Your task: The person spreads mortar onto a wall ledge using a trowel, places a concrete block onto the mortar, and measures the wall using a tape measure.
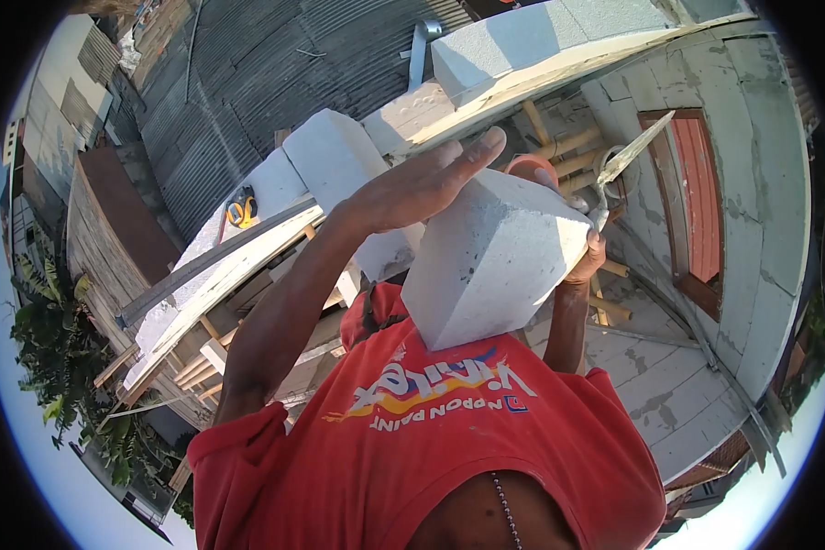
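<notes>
Here's the left hand (417, 190), flat with fingers outstretched along the pale block (490, 266); the right hand (585, 263) braces its other side, partly hidden, its closure impossible to tell! The block sits before the red shirt (477, 412), a trowel (640, 147) jutting beyond, wall blocks (333, 156) behind.

A pale, square-edged, dark-pitted block (495, 261) is tilting between the straight fingers of the left hand (408, 191), at its upper corner, and the curled right hand (585, 261). A pointed, smeared trowel (634, 153) is jutting outward above the right fingers.
</notes>
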The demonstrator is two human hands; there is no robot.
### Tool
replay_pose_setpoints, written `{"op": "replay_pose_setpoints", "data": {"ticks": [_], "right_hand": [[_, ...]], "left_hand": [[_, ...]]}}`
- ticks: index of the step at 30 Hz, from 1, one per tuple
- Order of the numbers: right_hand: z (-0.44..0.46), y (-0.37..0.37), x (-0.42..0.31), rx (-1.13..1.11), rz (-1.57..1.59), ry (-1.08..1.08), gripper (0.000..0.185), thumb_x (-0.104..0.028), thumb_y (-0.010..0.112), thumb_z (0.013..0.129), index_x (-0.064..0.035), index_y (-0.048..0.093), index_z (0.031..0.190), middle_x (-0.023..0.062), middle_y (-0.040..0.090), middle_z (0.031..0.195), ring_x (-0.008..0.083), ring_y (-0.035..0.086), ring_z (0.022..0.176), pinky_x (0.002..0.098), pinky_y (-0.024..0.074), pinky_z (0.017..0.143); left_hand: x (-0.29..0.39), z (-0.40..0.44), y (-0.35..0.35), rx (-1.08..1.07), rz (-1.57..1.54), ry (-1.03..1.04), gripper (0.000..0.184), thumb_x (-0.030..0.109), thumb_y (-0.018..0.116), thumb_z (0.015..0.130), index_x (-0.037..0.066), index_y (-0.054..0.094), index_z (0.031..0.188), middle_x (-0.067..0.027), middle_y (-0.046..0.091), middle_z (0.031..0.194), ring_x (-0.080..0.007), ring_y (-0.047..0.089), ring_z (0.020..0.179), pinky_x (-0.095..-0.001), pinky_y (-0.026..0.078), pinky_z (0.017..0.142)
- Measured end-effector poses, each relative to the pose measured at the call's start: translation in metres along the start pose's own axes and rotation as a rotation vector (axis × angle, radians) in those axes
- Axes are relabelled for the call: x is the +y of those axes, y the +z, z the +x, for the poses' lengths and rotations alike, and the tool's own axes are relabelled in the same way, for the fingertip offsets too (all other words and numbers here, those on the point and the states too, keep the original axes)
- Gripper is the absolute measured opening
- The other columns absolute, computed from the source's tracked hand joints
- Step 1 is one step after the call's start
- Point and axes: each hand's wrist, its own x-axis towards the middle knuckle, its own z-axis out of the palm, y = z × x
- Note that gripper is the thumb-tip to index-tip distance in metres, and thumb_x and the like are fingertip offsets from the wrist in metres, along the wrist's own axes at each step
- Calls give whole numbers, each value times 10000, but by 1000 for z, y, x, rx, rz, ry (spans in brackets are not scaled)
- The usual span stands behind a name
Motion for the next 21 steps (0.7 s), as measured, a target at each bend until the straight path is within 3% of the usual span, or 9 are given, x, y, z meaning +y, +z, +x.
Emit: {"op": "replay_pose_setpoints", "data": {"ticks": [1,3,6,10,11,14,15,19,21], "right_hand": [[2,1,-8,-9,-23,-12,704,-354,709,750,-25,519,1343,327,532,1333,443,542,1260,500,501,1011],[6,20,-36,-78,-184,-64,667,-398,734,747,-52,552,1288,313,415,1471,425,474,1337,502,449,1074],[14,58,-86,-209,-448,-214,682,-405,745,754,-22,547,1281,291,399,1500,381,472,1341,487,430,1097],[4,75,-147,-197,-753,-244,690,-381,769,726,-3,576,1271,300,403,1503,381,474,1341,482,409,1108],[-1,82,-154,-151,-779,-236,663,-370,785,703,-8,621,1233,312,408,1505,390,472,1347,493,399,1111],[-7,72,-169,-96,-850,-210,659,-383,812,672,-15,667,1199,310,430,1502,385,461,1363,496,348,1136],[-10,65,-172,-88,-876,-198,659,-383,813,673,-16,667,1200,307,433,1501,383,460,1364,493,342,1138],[-21,50,-168,-79,-914,-151,629,-351,820,668,-19,669,1181,273,451,1496,374,449,1372,492,318,1146],[-25,41,-164,-96,-890,-133,623,-330,817,670,-14,666,1186,264,455,1493,367,461,1355,486,328,1134]], "left_hand": [[9,8,-5,-46,34,-4,1230,938,304,811,-183,498,1279,-341,606,1131,-391,635,1138,-461,535,924],[33,21,-10,-168,122,-22,1204,925,350,804,-147,466,1338,-360,575,1226,-411,641,1154,-481,596,852],[34,55,-1,-199,151,139,1190,925,435,775,-179,531,1207,-357,612,1067,-392,694,1018,-429,612,744],[90,59,1,-340,470,122,1180,950,508,700,-85,568,1266,-294,657,1017,-367,695,1030,-466,577,876],[95,70,5,-439,578,77,1247,958,555,640,-62,519,1356,-280,675,1037,-368,688,1077,-484,552,951],[93,84,40,-560,602,211,1364,977,581,570,-69,424,1430,-286,669,1091,-384,691,1056,-491,566,923],[91,92,51,-611,645,183,1442,938,663,536,-68,289,1499,-290,644,1170,-392,682,1072,-480,582,895],[67,107,80,-691,394,161,1416,790,795,565,-62,196,1524,-322,527,1327,-395,645,1132,-471,576,898],[46,101,96,-627,357,274,1386,788,778,593,-63,197,1520,-323,511,1334,-394,619,1168,-460,548,946]]}}
